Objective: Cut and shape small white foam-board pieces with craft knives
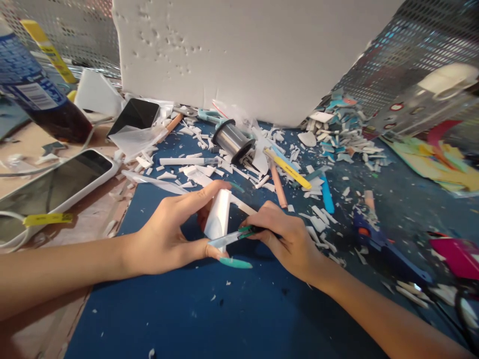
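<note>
Between the thumb and fingers of my left hand (164,237), a small white foam piece (220,212) is held upright above the blue mat (179,309). My right hand (290,232) grips a utility knife (230,239) by its dark handle, which the fingers mostly cover. Its blade points left and lies across the lower end of the foam, close to my left thumb. A thin white strip (243,205) runs from the top of the foam toward my right fingers; whether it is joined to the foam I cannot tell. Long green nails show on my left hand.
White foam scraps (198,174) litter the mat's far side around a wire spool (234,141) and a yellow stick-like tool (290,169). Phones (56,189) and a dark drink bottle (41,94) stand left. A blue glue gun (389,249) lies right. A white foam board (243,60) stands behind.
</note>
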Motion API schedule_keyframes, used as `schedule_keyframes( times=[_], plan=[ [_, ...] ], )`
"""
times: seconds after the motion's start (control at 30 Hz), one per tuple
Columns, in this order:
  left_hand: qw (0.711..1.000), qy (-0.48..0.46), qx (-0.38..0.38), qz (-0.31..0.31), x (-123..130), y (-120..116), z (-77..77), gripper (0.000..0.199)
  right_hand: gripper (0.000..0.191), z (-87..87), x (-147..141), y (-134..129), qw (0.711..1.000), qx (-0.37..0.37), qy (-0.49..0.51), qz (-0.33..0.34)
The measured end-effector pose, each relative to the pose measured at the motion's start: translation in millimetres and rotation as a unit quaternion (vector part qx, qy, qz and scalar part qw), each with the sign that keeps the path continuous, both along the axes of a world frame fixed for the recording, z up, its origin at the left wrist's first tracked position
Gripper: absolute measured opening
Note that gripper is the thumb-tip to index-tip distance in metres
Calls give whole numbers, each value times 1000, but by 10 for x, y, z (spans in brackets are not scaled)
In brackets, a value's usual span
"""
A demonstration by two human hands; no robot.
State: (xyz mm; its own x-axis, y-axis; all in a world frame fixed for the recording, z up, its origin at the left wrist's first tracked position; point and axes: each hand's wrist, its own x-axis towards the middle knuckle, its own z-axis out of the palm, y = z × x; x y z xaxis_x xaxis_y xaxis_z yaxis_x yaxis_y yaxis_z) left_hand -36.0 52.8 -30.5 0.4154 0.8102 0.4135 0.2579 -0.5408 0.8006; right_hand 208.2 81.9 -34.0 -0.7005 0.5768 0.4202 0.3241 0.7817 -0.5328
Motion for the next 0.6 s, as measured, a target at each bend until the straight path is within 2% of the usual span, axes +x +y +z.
schedule_keyframes(
  times=[0.3,0.6],
  plan=[
    [998,3,60,-6,20,8,-10,58,17,3,-23,-21,1000,-14,-5,-2],
    [999,6,39,-24,36,3,-9,54,17,-14,-38,-30,1000,-19,2,6]
  ],
)
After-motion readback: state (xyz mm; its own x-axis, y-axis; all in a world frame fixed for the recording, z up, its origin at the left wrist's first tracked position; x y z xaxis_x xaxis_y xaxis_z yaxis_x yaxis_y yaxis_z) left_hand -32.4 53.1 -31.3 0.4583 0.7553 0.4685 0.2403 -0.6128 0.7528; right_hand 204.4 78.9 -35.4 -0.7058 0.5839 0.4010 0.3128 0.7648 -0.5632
